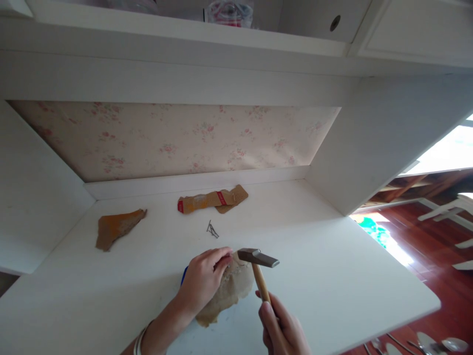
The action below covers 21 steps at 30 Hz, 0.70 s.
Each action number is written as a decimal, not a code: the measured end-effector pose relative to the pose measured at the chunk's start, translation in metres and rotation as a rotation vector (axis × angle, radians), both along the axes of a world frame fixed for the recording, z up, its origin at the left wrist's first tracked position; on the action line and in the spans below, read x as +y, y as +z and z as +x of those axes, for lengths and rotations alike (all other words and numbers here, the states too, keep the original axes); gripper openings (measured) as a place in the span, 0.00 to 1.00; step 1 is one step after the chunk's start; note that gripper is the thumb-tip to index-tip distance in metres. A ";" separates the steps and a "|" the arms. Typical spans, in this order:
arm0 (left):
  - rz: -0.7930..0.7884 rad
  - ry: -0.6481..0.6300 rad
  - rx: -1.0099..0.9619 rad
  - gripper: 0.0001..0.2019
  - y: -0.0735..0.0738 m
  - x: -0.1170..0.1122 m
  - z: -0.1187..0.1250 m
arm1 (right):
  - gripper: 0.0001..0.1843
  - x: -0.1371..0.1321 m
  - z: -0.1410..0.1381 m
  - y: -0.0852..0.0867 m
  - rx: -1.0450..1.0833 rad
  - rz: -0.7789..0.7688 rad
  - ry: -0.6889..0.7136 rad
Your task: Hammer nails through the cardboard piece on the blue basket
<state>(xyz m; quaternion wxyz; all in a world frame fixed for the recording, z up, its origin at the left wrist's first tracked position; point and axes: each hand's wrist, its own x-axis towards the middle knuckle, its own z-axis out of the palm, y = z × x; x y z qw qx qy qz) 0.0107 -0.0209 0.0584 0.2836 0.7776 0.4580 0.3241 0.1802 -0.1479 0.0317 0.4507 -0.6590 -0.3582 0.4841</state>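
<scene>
My right hand (279,323) is wrapped round the wooden handle of a hammer (260,281). Its dark metal head hangs just right of my left fingertips, above a torn, ragged piece of brownish-grey material (236,286) on the white tabletop. Thumb and fingers of my left hand (207,271) are pinched together over the top of that piece; what sits between them is hidden. A bit of something blue (184,275) peeks out behind the left hand. Beyond the hands lie several thin nails (212,229) in a small pile.
A torn brown cardboard scrap (118,228) lies at the left, and a longer strip with red markings (214,198) near the back wall. Side panels and an overhead shelf (185,32) enclose the white tabletop (332,276). Spoon-like utensils (424,342) show at bottom right, past the edge.
</scene>
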 end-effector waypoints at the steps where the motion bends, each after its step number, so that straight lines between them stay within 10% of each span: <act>1: 0.001 0.004 -0.002 0.11 -0.002 0.000 0.000 | 0.40 0.001 -0.001 0.003 0.010 0.004 0.007; 21: -0.021 -0.015 -0.052 0.17 -0.009 -0.003 0.001 | 0.39 0.011 -0.010 -0.003 -0.134 0.070 0.036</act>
